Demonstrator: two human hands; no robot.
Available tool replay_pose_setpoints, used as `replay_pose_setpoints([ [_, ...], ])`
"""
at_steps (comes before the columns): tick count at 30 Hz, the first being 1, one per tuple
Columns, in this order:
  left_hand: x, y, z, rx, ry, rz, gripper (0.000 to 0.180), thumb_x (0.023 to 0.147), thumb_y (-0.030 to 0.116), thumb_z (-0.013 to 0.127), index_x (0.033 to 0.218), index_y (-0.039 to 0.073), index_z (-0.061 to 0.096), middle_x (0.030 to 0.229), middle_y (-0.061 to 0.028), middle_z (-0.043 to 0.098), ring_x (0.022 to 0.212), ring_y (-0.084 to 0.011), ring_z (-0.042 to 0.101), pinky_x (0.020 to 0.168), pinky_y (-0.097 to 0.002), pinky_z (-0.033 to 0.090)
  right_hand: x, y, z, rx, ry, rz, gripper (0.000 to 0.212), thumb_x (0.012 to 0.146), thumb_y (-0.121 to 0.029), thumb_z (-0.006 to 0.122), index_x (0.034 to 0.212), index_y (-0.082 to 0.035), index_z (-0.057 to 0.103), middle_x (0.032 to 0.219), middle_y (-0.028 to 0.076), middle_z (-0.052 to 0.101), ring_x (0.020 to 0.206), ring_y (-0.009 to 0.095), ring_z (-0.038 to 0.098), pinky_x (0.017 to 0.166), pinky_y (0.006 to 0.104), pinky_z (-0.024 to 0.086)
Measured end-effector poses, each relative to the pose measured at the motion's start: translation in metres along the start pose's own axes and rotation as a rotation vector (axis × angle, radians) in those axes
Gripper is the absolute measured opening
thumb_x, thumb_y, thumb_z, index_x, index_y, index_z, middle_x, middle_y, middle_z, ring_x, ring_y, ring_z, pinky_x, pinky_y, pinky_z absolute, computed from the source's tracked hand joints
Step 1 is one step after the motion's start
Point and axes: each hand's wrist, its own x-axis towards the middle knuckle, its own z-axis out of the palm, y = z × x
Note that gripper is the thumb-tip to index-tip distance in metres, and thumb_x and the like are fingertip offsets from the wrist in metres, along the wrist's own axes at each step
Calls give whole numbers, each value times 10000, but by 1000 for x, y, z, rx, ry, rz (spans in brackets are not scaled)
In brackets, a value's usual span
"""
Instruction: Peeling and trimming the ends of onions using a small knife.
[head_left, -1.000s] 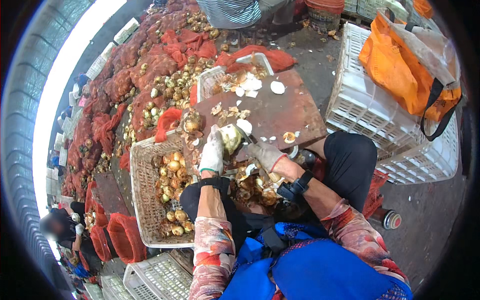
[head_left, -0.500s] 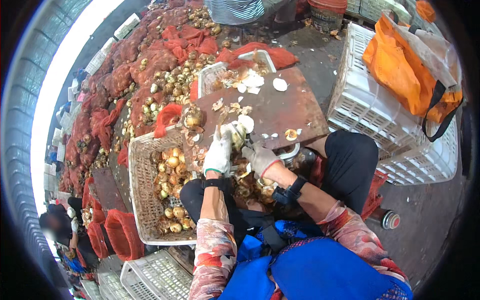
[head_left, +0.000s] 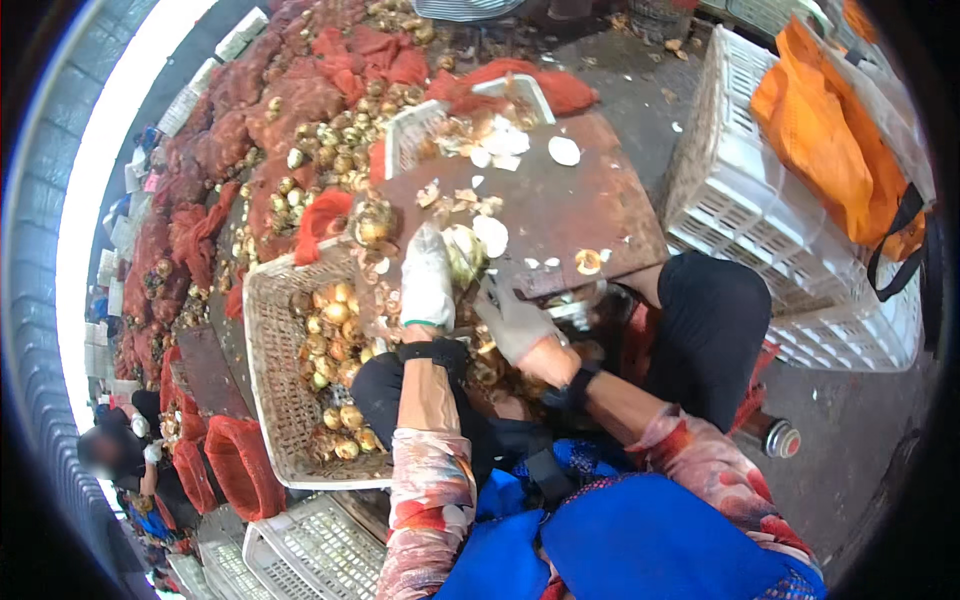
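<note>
Basket of unpeeled onions [head_left: 300, 400] at far left; gloved left hand [head_left: 427, 280] closed around a pale peeled onion [head_left: 466, 252] at the brown bench [head_left: 580, 210] edge, right hand [head_left: 515, 322] just beside, fingers curled, grip unclear; white crates [head_left: 760, 200] right.
</note>
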Motion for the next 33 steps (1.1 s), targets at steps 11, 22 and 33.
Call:
replay_pose_setpoints([
  [11,17,35,-32,-480,-279,-660,607,985,518,418,1066,-64,571,968,-123,628,856,-178,567,756,-338,472,-12,42,-19,153,7,-154,492,975,-418,451,1214,8,503,895,300,640,846,452,635,720,501,489],
  [22,39,72,-37,-186,-201,-371,617,999,474,406,1369,-15,465,1339,-225,536,1258,-293,512,1033,-359,381,24,23,-13,31,13,-185,460,963,-394,449,1266,-49,427,786,297,636,772,454,636,691,550,469],
  [33,25,10,7,-309,-68,-198,384,988,244,472,1265,-12,541,1255,-162,597,1161,-258,560,990,-327,417,45,-6,-22,-15,10,-118,416,966,-400,442,1105,-14,512,826,270,656,813,460,639,744,537,488],
])
